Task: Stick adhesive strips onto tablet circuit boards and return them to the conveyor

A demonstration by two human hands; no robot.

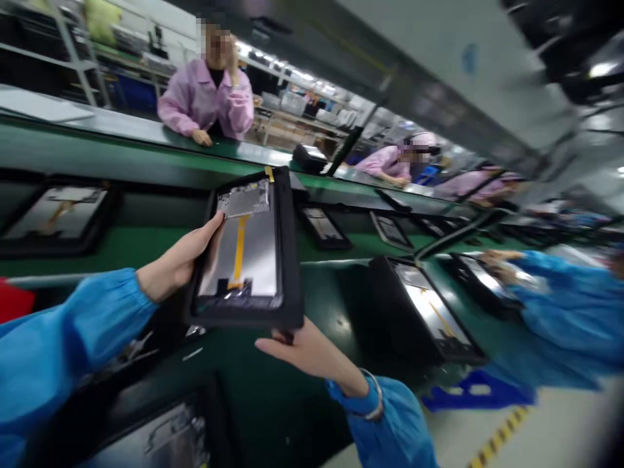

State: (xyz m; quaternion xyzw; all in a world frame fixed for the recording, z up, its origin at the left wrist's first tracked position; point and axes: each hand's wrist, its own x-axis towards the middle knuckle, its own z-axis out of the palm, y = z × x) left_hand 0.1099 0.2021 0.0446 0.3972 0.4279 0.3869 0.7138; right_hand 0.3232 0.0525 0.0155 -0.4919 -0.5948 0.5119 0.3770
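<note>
A black tray point(291, 260) with an opened tablet point(260, 253) lying in it is held up in front of me. Inside the tablet a yellow-orange ribbon cable runs down the silver back to a circuit board at the top. My left hand point(182, 263) grips the tray's left side, its thumb over the edge onto the tablet. Under the lower right corner, my right hand point(305, 348) supports the tray; some of its fingers are hidden beneath. Below left, another tray point(221, 416) with an opened tablet point(166, 435) rests on the green bench point(273, 396).
Several trays with tablets line the green conveyor point(131, 240) beyond. A stack of black trays point(390, 312) topped by a tablet stands right. A co-worker's blue sleeve point(560, 292) reaches in at far right, near a blue plastic piece point(480, 390). People in pink sit opposite.
</note>
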